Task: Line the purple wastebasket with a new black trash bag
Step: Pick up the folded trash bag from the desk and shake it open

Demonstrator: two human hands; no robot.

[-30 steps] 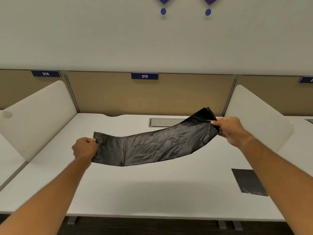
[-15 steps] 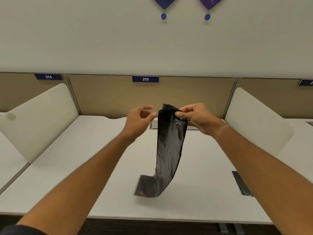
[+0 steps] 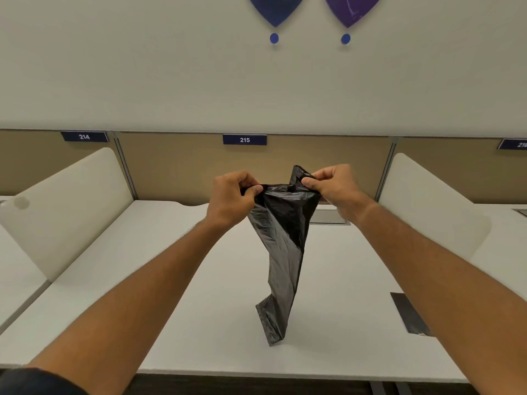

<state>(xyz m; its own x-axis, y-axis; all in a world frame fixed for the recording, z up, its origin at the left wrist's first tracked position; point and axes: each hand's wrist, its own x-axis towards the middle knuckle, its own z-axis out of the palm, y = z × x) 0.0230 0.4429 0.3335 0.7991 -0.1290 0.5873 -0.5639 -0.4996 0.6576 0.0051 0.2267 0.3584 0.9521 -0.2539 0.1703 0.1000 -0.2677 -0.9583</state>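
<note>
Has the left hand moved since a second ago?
Yes. The left hand has swung rightward and up, from over the desk's left part to just below the 215 sign, pinching the black trash bag.

A single head-worn wide-angle view looks forward and slightly down over the surface toward the wall, forearms close in the foreground.

White worktop w/ cream side dividers, tan back partition w/ desk nr plates 214, 215; pale wall above, blue and purple shapes.
</note>
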